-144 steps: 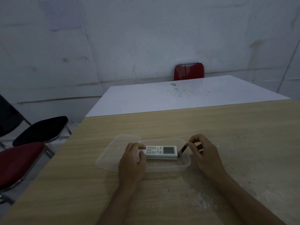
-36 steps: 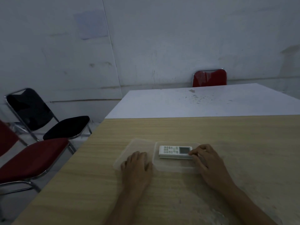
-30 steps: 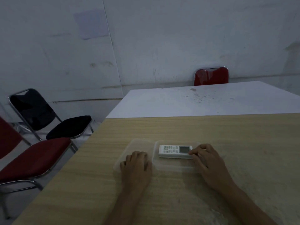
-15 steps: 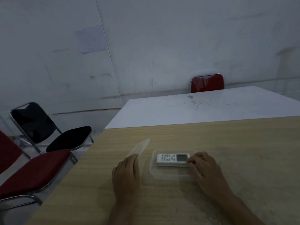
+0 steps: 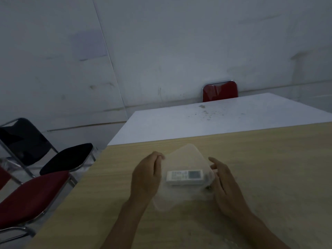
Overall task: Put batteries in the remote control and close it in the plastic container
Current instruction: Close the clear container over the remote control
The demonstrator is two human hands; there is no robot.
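Head view: the left hand (image 5: 146, 178) pinches the translucent lid (image 5: 186, 159) at its left edge, holding it skewed over the container (image 5: 209, 192) on the table (image 5: 269, 159). The remote (image 5: 185, 177) lies inside, seen through the lid. The right hand (image 5: 225, 184), fingers loosely open, touches the container's right side.

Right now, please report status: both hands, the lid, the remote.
Left hand grips translucent plastic lid, skewed over clear container, not seated. Right hand steadies it. White remote control inside. Nothing blocking.
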